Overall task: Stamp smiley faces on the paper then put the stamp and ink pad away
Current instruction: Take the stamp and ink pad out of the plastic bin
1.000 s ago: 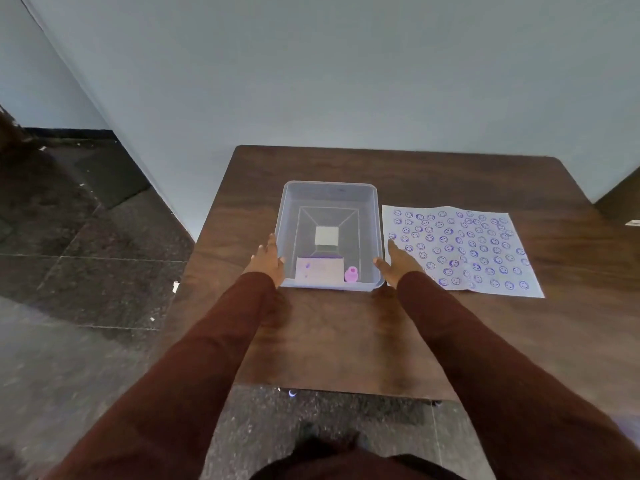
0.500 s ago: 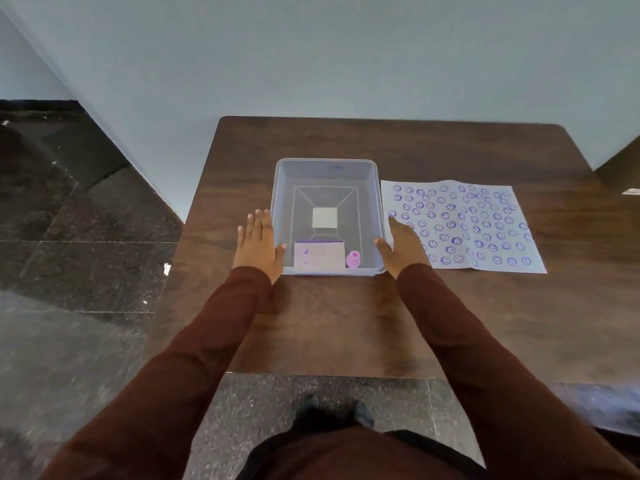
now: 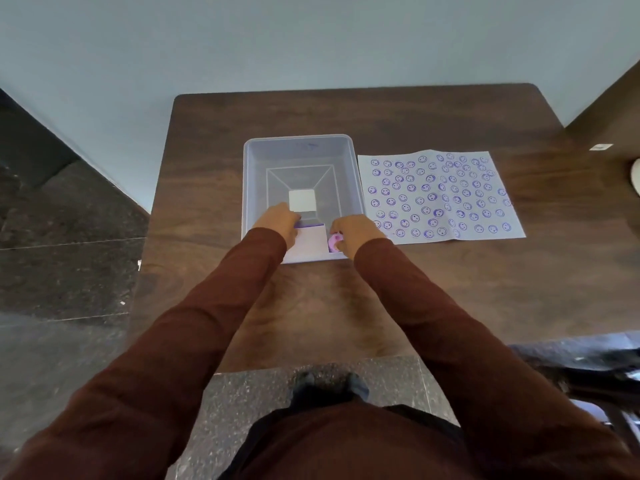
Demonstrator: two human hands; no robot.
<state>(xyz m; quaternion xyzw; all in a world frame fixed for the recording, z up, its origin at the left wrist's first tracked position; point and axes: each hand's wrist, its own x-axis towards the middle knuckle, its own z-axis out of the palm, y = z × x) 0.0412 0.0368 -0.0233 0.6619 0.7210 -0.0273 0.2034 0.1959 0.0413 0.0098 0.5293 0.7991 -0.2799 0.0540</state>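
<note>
A clear plastic bin [image 3: 299, 137] stands on the dark wooden table [image 3: 311, 306]. Inside it, at the near wall, lies the white ink pad [image 3: 310, 242] with a purple far edge, and the pink stamp [image 3: 334, 242] sits just right of the pad. My left hand [image 3: 277, 221] reaches into the bin with its fingers curled over the pad's far left corner. My right hand [image 3: 353, 228] is in the bin too, fingertips closed around the stamp's top. The paper [image 3: 440, 195], covered with several purple smiley faces, lies flat to the right of the bin.
A white square [image 3: 302, 199] shows at the bin's bottom centre. A pale rounded object [image 3: 635, 176] sits at the far right edge. A wall rises behind the table; dark stone floor lies to the left and in front.
Both hands have left the bin's outer sides and gone inside it, the left onto the ink pad and the right onto the stamp. The camera has tilted further down.
</note>
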